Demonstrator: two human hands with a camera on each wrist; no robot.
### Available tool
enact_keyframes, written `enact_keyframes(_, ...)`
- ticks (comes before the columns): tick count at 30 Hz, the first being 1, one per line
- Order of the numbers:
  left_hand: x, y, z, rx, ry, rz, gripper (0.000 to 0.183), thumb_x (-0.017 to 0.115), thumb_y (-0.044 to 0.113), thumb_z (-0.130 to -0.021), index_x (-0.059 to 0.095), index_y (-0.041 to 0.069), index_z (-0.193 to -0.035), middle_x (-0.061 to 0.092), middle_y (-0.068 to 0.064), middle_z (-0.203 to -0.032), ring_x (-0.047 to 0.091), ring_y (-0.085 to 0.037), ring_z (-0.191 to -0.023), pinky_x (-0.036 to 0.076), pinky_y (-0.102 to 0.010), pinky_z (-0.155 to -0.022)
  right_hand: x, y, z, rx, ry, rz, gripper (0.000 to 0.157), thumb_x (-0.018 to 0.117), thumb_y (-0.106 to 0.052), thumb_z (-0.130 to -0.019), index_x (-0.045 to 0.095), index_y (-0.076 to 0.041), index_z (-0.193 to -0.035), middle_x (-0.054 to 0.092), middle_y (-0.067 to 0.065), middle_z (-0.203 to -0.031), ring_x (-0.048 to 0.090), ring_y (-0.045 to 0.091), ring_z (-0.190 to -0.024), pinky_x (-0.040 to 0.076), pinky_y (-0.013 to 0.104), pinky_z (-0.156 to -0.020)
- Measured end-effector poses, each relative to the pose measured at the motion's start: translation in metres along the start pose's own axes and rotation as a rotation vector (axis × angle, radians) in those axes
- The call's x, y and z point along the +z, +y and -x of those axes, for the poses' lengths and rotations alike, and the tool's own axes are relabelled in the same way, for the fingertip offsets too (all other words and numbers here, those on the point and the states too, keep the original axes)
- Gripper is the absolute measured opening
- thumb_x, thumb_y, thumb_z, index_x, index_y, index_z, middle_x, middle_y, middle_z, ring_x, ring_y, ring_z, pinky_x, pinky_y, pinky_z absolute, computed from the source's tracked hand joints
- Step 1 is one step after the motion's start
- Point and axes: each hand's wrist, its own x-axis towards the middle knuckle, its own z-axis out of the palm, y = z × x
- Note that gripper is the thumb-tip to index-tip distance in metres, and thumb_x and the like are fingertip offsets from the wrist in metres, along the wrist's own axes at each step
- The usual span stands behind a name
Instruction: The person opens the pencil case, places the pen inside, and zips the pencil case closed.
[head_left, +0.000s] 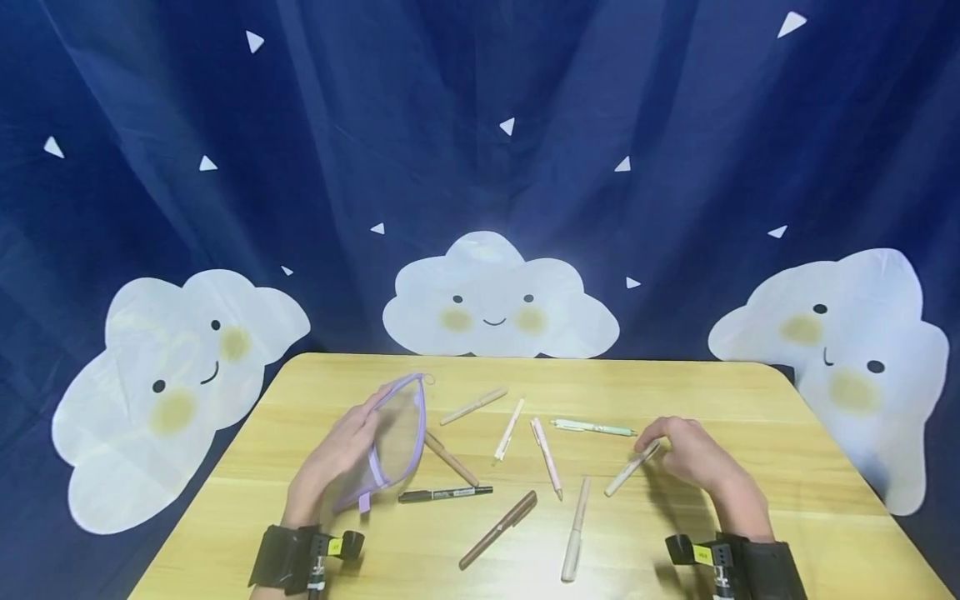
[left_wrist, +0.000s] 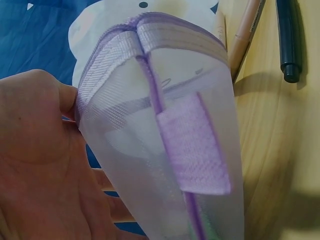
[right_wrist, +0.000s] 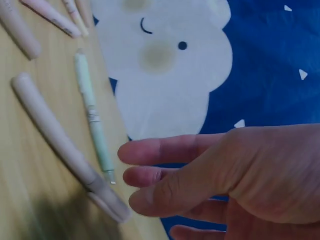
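Note:
My left hand grips a see-through mesh pouch by its side, its purple-edged mouth spread apart. In the left wrist view, the thumb is at the pouch's rim and a purple fabric tab hangs off the zipper end. A greenish patch shows dimly low in the pouch. My right hand hovers over the right part of the table, thumb and fingers spread a little. Just below its fingertips lies a beige capped pen. A mint-green pen lies beyond that.
Spread over the wooden table are a brown marker, a black marker, a pink pen, a white pen, another beige pen and tan pens. A dark blue cloud-patterned curtain hangs behind.

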Motion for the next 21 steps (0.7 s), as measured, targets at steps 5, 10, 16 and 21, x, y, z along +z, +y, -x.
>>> enact_keyframes(5,0.0,-0.001,0.0,-0.009,0.002,-0.011,0.049,0.027,0.015,-0.108,0.026,0.013,-0.157,0.029,-0.017,-0.158,0.027,-0.046,-0.139,0.021,-0.064,-0.112,0.013,0.001,-0.006,-0.006,-0.025,0.015,0.039,0.063,0.024,-0.066,0.076,-0.012,-0.075,0.073,0.007,-0.086,0.067,0.033,-0.086,0.059,0.048,-0.078)
enact_keyframes(10,-0.001,-0.002,0.0,-0.007,0.0,-0.006,0.049,0.026,0.014,-0.108,0.026,0.013,-0.157,0.028,-0.016,-0.159,0.025,-0.044,-0.14,0.02,-0.062,-0.113,0.02,0.001,-0.009,0.085,-0.074,0.022,0.038,0.064,0.023,-0.068,0.074,-0.013,-0.075,0.071,0.003,-0.084,0.064,0.024,-0.082,0.056,0.04,-0.072)
enact_keyframes(16,-0.001,-0.003,-0.001,-0.022,-0.001,0.012,0.049,0.026,0.014,-0.108,0.027,0.014,-0.157,0.028,-0.016,-0.159,0.025,-0.044,-0.141,0.02,-0.062,-0.113,0.021,0.0,-0.008,0.14,-0.111,0.003,0.036,0.062,0.023,-0.07,0.069,-0.013,-0.072,0.065,0.003,-0.079,0.053,0.02,-0.072,0.045,0.031,-0.06)
enact_keyframes(21,-0.002,-0.003,0.0,-0.018,0.001,0.017,0.049,0.026,0.015,-0.108,0.028,0.011,-0.156,0.03,-0.017,-0.158,0.026,-0.046,-0.139,0.021,-0.064,-0.112,0.02,0.003,-0.006,0.153,-0.129,0.003,0.034,0.062,0.021,-0.07,0.067,-0.013,-0.073,0.061,0.001,-0.073,0.051,0.019,-0.07,0.044,0.031,-0.06)
